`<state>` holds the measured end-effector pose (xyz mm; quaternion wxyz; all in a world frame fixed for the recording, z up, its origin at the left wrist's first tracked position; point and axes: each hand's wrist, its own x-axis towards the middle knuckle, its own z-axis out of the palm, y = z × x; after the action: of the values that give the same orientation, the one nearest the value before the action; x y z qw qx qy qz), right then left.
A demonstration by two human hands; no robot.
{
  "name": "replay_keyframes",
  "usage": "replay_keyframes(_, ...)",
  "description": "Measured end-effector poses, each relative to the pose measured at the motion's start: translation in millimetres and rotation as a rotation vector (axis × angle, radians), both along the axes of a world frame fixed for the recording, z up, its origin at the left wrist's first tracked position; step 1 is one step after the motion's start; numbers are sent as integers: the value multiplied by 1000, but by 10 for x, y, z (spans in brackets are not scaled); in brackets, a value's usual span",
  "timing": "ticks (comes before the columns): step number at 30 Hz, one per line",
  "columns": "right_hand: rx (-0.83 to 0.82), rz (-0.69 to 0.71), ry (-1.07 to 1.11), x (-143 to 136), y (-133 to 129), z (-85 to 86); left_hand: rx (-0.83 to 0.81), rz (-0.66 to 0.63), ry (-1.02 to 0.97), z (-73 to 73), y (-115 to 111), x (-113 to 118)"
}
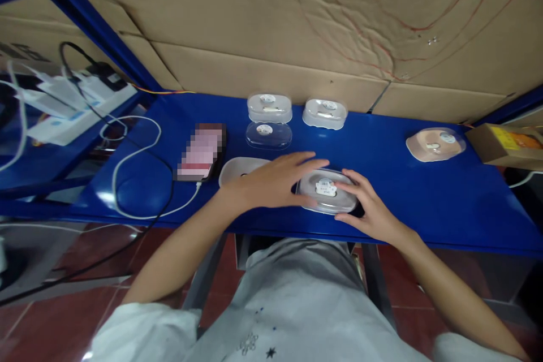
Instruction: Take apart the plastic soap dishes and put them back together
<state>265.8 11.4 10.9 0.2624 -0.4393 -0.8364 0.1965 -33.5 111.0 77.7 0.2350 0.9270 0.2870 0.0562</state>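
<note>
Two hands bracket the lidded oval container (pixel 313 202), which sits near the worktop (pixel 382 155) front edge. I set it as the clock centre, 12 o'clock toward the cardboard panel (pixel 263 22).

Left hand (pixel 275 182): at 9 o'clock, thumb and fingers apart, spanning that end. Right hand (pixel 374 212): at 3 o'clock, fingers spread, one reaching over the top toward the barcode label (pixel 325 187). I cannot tell how firmly either presses.

Step in hand, by my judgement: steadying or aligning the container from both ends. Next move calls for even closure on both sides; the clear cover looks thin.

Surroundings: transparent oval cover (pixel 274 138) between 10 and 11 o'clock; covered container (pixel 270 110) at 11; second covered container (pixel 314 117) at 12; peach container (pixel 424 147) at 2; open-topped carton (pixel 487 144) beyond it.

Obstructions: pale oval base (pixel 232 167), at 9 o'clock, lies partly hidden by my left hand and limits travel that way. Further out are the smartphone (pixel 201 153) and its white charging cable (pixel 114 181).
</note>
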Motion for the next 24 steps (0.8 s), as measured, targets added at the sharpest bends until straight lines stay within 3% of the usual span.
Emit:
replay_keyframes(3, -4, 25, -10, 15, 3, 1, -88, -62, 4, -83, -158, 119)
replay_keyframes(6, 11, 29, -57, 2, -16, -18, -55, -45, -23, -162, -223, 171)
replay_keyframes(9, 20, 20, -85, -21, -23, -23, 21, -56, -18, -123, -176, 122)
replay_keyframes(11, 24, 12, -79, -36, -16, -14, 95, -35, -24, -46, -38, 38)
replay_keyframes(13, 17, -8, -74, -50, -8, -2, 203, 101, -20, 18, 186, -72)
replay_keyframes(16, -2, -49, -80, -67, -8, 8, 259, 322, 188, 20, 558, -245)
replay_keyframes(18, -14, -72, -86, -74, -16, 5, 215, 373, 304, -33, 731, -336)
replay_keyframes(24, -6, -87, -92, -79, -28, -20, 210, 422, 307, -185, 860, -384)
